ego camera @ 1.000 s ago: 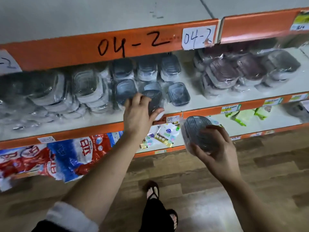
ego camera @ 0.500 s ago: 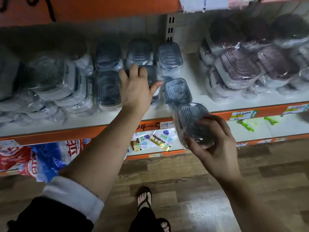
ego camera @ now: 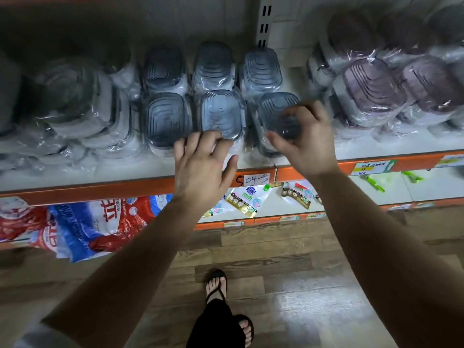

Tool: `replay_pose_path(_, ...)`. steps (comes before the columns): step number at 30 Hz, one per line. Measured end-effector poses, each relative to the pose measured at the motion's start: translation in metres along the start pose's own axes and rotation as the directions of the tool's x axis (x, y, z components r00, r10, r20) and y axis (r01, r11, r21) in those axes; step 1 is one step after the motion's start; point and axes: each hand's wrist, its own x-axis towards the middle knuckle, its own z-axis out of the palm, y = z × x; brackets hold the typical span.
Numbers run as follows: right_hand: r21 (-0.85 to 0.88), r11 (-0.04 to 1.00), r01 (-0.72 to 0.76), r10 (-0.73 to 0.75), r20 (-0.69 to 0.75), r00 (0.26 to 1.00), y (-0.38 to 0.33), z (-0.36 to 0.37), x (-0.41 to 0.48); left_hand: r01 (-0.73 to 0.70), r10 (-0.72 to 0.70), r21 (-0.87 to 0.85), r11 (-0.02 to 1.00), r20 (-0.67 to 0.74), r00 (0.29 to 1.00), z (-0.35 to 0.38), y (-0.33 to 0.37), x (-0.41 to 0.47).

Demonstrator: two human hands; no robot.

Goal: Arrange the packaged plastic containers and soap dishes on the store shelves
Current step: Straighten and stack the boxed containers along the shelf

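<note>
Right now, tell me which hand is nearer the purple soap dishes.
Right. The right hand grips a grey soap dish just left of the purple soap dishes; the left hand is farther left.

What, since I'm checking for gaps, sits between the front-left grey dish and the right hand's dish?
One wrapped grey dish, the left hand at its front; head view.

Red and blue bags (ego camera: 82, 222) on the lower shelf (ego camera: 273, 208), small packets (ego camera: 247, 200) near them, handwritten label (ego camera: 256, 179), wood-pattern floor (ego camera: 288, 249)
</note>
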Motion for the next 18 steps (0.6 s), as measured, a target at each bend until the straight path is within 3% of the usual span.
replay_pose_path(3,-0.093,0.996,0.015,-0.009,0.055,0.998,-0.006,0.005,0.015,-0.008,0.008,-0.016,1.000,0.004,1.000,-0.002,0.004,-0.006)
replay_pose_path(8,-0.293,0.956,-0.028,0.109,0.263,0.959,-0.011,0.000,0.009,-0.025,0.025,-0.011,1.000,0.052,0.998,-0.013,0.010,-0.015)
replay_pose_path(10,-0.289,0.957,0.000,0.094,0.312,0.945,-0.014,-0.007,-0.002,-0.041,0.041,-0.001,0.999,0.075,0.996,-0.021,0.014,-0.020)
replay_pose_path(14,-0.204,0.979,-0.029,0.077,0.232,0.970,-0.038,-0.023,-0.043,-0.030,0.026,0.040,0.999,0.113,0.993,-0.053,0.019,-0.032)
replay_pose_path(18,-0.139,0.988,-0.071,0.104,0.250,0.963,-0.079,-0.053,-0.089,-0.010,0.006,0.018,1.000,0.180,0.984,-0.110,0.030,-0.052)
